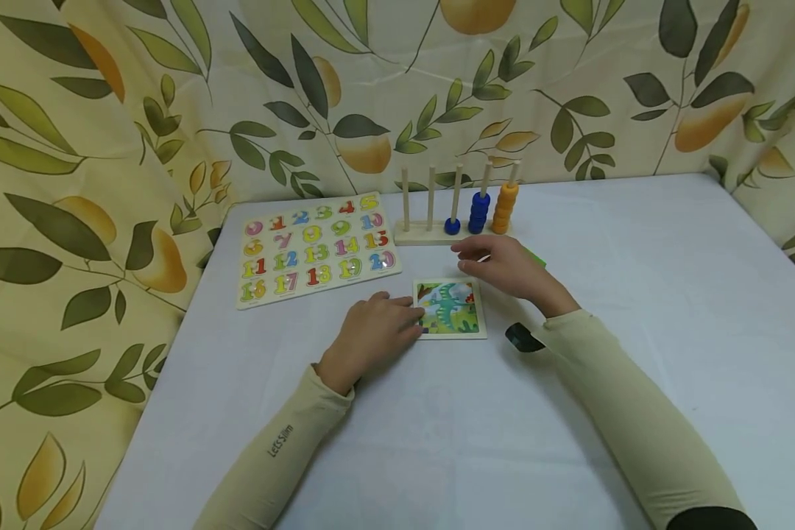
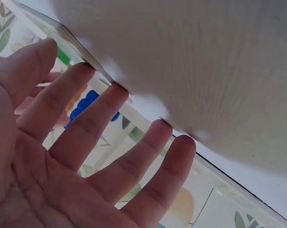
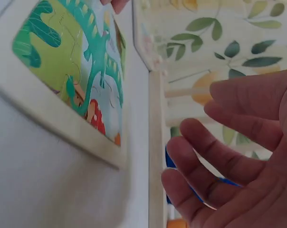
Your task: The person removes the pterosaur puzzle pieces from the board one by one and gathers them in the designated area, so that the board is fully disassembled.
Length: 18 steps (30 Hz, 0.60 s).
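A small dinosaur picture puzzle (image 1: 449, 308) in a pale wooden frame lies flat on the table. At its left side, my left hand (image 1: 377, 331) rests with fingers extended, fingertips touching the frame's edge. My right hand (image 1: 497, 266) hovers above and right of the puzzle, just in front of the wooden bead rack (image 1: 429, 235). Its fingers are loosely bent and hold nothing in the right wrist view. Blue beads (image 1: 478, 213) and orange beads (image 1: 505, 207) are stacked on the rack's pegs. A green piece (image 1: 538, 258) shows partly behind the right hand; its shape is hidden.
A board of colourful numbers (image 1: 318, 254) lies at the back left, close to the rack. White cloth (image 1: 437, 449) covers the table. Behind it hangs a leaf-and-fruit patterned curtain (image 1: 397, 96). A dark object (image 1: 523, 338) sits beside the right wrist.
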Each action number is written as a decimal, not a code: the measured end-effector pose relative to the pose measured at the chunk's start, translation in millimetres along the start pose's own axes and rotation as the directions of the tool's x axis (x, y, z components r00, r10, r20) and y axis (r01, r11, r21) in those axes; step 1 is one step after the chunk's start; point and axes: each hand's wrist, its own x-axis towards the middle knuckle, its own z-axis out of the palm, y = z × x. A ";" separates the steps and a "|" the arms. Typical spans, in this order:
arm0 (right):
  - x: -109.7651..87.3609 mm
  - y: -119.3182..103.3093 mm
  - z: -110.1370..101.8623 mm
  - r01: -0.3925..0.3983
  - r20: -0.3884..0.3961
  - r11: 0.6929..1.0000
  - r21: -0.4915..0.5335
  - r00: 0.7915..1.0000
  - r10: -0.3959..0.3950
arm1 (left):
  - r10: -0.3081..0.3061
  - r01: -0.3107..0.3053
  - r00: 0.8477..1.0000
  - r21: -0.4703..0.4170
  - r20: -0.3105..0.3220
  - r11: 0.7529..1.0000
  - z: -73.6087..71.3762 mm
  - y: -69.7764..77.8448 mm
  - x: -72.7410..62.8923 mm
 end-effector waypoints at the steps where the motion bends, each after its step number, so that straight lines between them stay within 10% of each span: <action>1: 3.3 -0.8 1.8 0.006 0.010 1.000 -0.004 1.000 -0.006 | 0.000 0.000 1.000 0.000 0.000 1.000 0.2 -0.1 -0.1; 18: 34.7 -2.0 26.2 0.029 0.254 0.998 -0.051 0.967 -0.015 | 0.009 -0.009 1.000 0.027 -0.027 1.000 2.2 -1.5 -0.4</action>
